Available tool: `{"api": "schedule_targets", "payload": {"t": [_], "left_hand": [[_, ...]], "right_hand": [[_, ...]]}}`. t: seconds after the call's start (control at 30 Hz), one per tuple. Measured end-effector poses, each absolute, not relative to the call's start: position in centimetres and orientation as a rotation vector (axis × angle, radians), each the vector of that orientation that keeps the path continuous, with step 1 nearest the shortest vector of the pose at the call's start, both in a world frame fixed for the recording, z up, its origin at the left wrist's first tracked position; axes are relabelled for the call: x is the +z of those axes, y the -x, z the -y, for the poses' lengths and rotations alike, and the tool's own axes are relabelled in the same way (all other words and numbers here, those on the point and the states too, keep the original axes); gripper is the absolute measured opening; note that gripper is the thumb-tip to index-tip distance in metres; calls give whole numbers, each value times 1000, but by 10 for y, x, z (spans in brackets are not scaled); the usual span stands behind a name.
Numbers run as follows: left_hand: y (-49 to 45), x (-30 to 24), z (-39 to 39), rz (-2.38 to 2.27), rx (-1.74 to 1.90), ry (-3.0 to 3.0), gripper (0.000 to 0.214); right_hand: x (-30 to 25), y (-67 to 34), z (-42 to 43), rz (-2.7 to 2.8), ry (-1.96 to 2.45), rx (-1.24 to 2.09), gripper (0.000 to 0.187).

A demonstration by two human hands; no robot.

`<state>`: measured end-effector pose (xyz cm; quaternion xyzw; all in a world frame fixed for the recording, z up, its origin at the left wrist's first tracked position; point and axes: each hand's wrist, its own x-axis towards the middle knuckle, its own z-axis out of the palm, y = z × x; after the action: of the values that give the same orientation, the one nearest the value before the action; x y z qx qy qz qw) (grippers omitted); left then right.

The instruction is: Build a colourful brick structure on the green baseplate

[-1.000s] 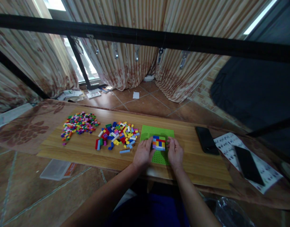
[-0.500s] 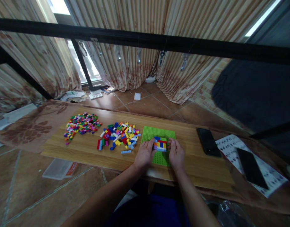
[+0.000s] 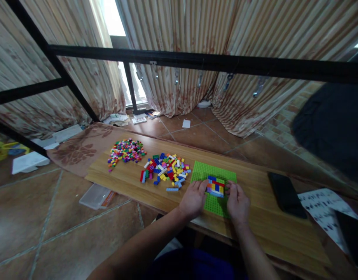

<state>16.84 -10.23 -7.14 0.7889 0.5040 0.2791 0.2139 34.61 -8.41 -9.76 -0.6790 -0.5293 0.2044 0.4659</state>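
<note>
A green baseplate [image 3: 210, 171] lies on the wooden board [image 3: 129, 180] in front of me. On it stands a small block of stacked bricks [image 3: 215, 186] in blue, red, yellow and white. My left hand [image 3: 193, 198] rests on the plate's left side with its fingers against the block. My right hand [image 3: 238, 201] touches the block from the right. Left of the plate lies a pile of larger mixed-colour bricks [image 3: 164, 170], and further left a heap of small bricks [image 3: 125, 150].
A black phone [image 3: 286, 189] lies on the board to the right, beside a printed paper sheet [image 3: 324, 206]. A black metal rail [image 3: 196, 62] crosses above the board. A clear plastic box [image 3: 94, 196] sits on the tiled floor at the left.
The camera has swung left, so everything sits further right in view. Both hands stay at the brick block on the green plate.
</note>
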Motion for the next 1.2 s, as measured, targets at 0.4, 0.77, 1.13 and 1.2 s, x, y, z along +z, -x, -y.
{"api": "schedule_targets", "payload": {"t": [0.4, 0.77, 1.13, 1.2], "left_hand": [[-42, -68, 103, -2132, 1078, -1846, 22], [-41, -59, 94, -2380, 711, -1828, 34], [-44, -62, 86, -2377, 665, -1824, 31], [-44, -61, 87, -2371, 734, -1799, 31]], "right_hand": [[-99, -349, 85, 1365, 1687, 445, 64], [-99, -348, 85, 1367, 1718, 438, 66], [-98, -349, 86, 1380, 1727, 443, 66], [-97, -348, 86, 1372, 1734, 441, 67]]}}
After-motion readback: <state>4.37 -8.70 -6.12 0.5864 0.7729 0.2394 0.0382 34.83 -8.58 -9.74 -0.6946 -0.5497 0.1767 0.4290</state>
